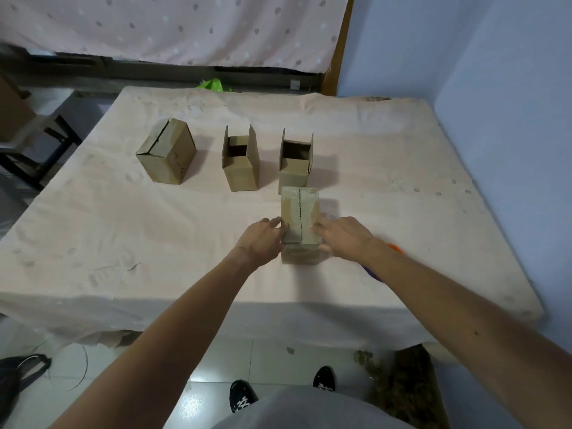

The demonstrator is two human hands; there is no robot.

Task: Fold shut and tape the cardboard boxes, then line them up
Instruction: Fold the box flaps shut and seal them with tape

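**Closed box held between both hands, near-edge side of table**

Obs.: the closed brown cardboard box (300, 216) stands on the table covered in pale pink cloth (123, 227), right of centre and toward the near edge. Its top flaps are folded flat and meet at a centre seam. The top surface looks glossy along that seam.

Left hand (263, 239): against the box's left side, fingers (278, 225) bent onto the top left edge, thumb not visible. Right hand (343, 239): fingers laid on the top right edge, thumb on the near face at the right corner. Both hands grasp the box, which sits between them.

Row of three further back, across the middle of the table:
- left cardboard box with flaps folded down (167, 151), turned at an angle, seam slightly gaping;
- middle cardboard box with two side flaps upright (240, 162), top open;
- right cardboard box with side flaps upright (295, 162), top open, directly beyond the held box; whether the two touch, cannot tell.

Both open interiors are in shadow; contents cannot be made out.

An orange and purple object (394, 246) lies on the cloth, mostly hidden under the right forearm.
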